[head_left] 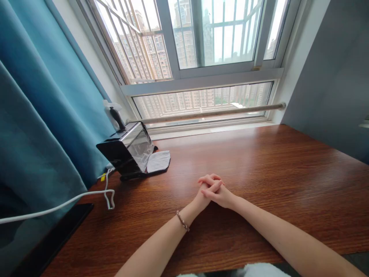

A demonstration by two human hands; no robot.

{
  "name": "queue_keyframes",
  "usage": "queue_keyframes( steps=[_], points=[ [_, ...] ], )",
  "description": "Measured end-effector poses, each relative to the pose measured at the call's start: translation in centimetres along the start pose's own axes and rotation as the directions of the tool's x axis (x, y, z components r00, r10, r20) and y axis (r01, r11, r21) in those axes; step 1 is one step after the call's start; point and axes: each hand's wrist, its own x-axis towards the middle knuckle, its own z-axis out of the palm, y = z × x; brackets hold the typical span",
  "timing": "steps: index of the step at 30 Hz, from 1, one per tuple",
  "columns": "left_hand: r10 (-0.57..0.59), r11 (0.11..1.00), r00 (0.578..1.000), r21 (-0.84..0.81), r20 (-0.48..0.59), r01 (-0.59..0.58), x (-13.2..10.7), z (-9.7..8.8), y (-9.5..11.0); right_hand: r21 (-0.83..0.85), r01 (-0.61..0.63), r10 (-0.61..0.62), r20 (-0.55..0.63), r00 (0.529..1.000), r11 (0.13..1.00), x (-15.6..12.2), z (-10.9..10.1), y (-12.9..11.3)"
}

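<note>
Head view, handling first, largest to smallest. Reddish-brown wood-grain tabletop [259, 173], middle and lower frame: looks heavy, stiff, smooth enough for things to slide; hold by the edges. Boxy black case with a transparent panel [128, 154], left of centre, nearest thing to the hands: probably fairly light, rigid shell, panel slick and likeliest to crack. Best hold looks to be low on both black sides; the upright curved black piece [117, 118] on top might not bear the weight. Grey-white cloth-like pad [158, 161] on the case's low black front flap: looks soft, very light; pinch a corner.

Grip: bare left hand [204, 196] and bare right hand [223, 195], just below centre of frame, fingers interlaced, clasped on each other. No object seen between them, though palms are hidden. Both appear to rest on the tabletop.

Counts, same order: one tabletop; one grey-framed barred window [201, 79], top; one blue cloth curtain [52, 96], upper left; one dark flat slab [54, 238], lower left, identity unclear; one case; two hands; white cable [96, 191], left, one or two lengths, cannot tell; one pad; one beaded bracelet [182, 221], left wrist; one small yellow tag [103, 177].
</note>
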Motion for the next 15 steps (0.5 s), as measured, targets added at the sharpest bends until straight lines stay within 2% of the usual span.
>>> queue_keyframes(
  steps=[2, 5, 12, 15],
  points=[
    [-0.051, 0.998, 0.999, 0.030, 0.000, 0.051, -0.17, 0.08, 0.06, -0.003, -0.004, 0.004, 0.003, 1.000, 1.000, -0.01, 0.00, -0.02],
    [-0.096, 0.994, 0.995, -0.059, 0.009, 0.096, -0.46, 0.13, 0.06, -0.009, -0.005, 0.005, 0.001, 1.000, 1.000, -0.03, -0.04, -0.11],
    [-0.090, 0.949, 0.994, -0.298, 0.066, 0.106, -0.54, -0.12, -0.04, -0.006, -0.012, 0.013, 0.010, 1.000, 1.000, 0.00, -0.15, -0.41],
    [-0.097, 0.935, 0.992, -0.334, 0.075, 0.117, -0.41, -0.30, -0.01, -0.007, -0.012, 0.012, 0.011, 1.000, 1.000, 0.00, -0.19, -0.47]
  ],
)
